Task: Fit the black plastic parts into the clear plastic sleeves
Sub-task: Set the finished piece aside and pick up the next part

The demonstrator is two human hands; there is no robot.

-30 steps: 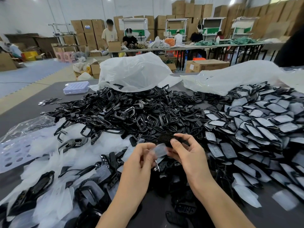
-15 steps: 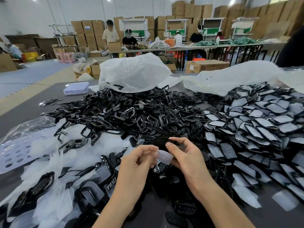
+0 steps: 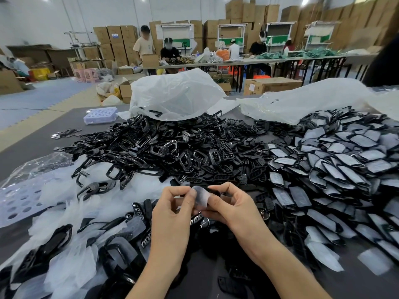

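**Part meets sleeve in front of the heap**

We take the central heap of bare black parts (image 3: pixel 172 152) as our marker. Left of the heap and nearer to us lie the loose clear sleeves (image 3: pixel 71 214), with a few black pieces mixed in among them.

Just in front of the heap, our left hand (image 3: pixel 172 214) pinches the left edge of one clear sleeve (image 3: pixel 200 198) between thumb and curled forefinger. A second ago that sleeve sat lower, by the left thumb alone. The right hand then held a black part up against the heap's near edge, apart from the sleeve.

Now the two have come together. The black part (image 3: pixel 216 191) shows as a dark strip at the sleeve's upper right edge, and the sleeve itself looks grey, not clear. Our right hand (image 3: pixel 234 209) grips from the right, thumb and forefinger curled round sleeve and part.

How far the part is in, we cannot tell, because fingers cover the mouth. We judge that insertion is starting, and that the next push must go straight or the thin film will bunch up.

Right of the heap spreads the pile of sleeved parts (image 3: pixel 345 169), where this one belongs once seated.
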